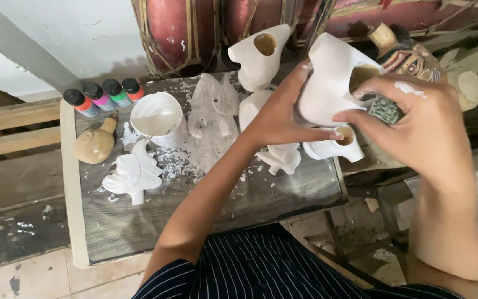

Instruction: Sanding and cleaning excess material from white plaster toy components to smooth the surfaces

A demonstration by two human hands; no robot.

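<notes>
A: What's at the centre, & where?

B: A white unpainted hollow plaster figurine w/ a round opening in its side, held up in the air above the far right part of the counter, a dark wooden board flecked w/ white chips.

A: The hands?

B: Left hand is curled round the figurine's near side, fingers closed against it, thumb stretched along the underside. Right hand is bent over the opening, fingertips hooked on the rim; a smear of white on its back. Neither is spread flat; both grip the piece.

A: What could go wrong?

B: My guess: it's hollow & looks brittle, so a hard squeeze at the rim could chip it. If it slips, it would land on the small white plaster pot and white plaster pieces right beneath, maybe breaking them too.

A: Anything else nearby?

B: A white cup of white paint sits further left, easy to knock w/ an elbow. Beyond it, four small paint bottles w/ black caps, a tan gourd-shaped piece, and a white leaf-shaped plaster cast.
</notes>
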